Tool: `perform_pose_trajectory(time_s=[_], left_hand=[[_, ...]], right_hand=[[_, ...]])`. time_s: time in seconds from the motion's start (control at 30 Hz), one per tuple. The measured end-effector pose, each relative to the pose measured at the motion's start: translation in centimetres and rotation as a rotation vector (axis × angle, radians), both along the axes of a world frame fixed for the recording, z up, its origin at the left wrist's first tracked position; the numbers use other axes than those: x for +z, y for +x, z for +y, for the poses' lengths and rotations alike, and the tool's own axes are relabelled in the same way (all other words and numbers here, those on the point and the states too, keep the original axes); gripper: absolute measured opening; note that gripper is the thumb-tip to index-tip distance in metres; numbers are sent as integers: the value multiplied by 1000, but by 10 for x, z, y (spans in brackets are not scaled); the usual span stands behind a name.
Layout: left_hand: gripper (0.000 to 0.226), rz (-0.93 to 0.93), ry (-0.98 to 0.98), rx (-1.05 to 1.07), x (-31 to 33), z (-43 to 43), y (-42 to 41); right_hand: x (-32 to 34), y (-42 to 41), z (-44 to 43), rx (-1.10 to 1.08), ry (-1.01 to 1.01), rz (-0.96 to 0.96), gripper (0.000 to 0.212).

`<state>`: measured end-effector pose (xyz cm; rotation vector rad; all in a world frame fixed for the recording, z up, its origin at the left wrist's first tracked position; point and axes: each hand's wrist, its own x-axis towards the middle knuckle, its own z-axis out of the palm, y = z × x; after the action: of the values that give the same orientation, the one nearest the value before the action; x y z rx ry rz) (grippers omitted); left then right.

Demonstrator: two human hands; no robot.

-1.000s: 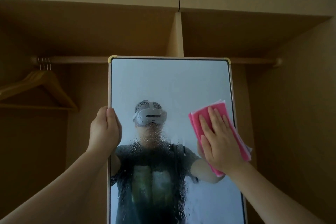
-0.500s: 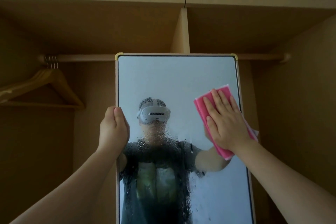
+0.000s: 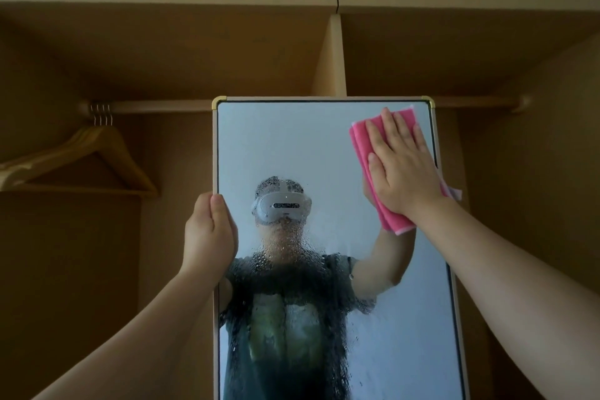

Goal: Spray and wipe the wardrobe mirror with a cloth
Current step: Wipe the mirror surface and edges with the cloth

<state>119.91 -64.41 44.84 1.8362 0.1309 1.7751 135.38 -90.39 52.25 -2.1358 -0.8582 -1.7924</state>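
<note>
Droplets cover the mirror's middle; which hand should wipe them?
Right. The right hand presses the folded pink cloth on the rectangular framed mirror, above the droplets; the left hand grips its left edge.

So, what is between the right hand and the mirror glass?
The pink cloth: in the head view the right hand presses it flat against the mirror, near its top right corner.

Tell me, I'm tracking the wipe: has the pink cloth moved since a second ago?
Yes: the pink cloth slid up the mirror, nearly reaching its top right corner.
</note>
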Motion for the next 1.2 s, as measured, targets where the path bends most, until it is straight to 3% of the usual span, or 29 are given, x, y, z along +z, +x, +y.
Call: perform_pose_trajectory(time_s=[0.47,1.2], left_hand=[[35,-20,0,-13,0,2,1],[34,-31,11,-4,-1,4,3]], right_hand=[[30,-5,10,-25,79,-8,62],[-34,-18,26,25,91,-1,59]])
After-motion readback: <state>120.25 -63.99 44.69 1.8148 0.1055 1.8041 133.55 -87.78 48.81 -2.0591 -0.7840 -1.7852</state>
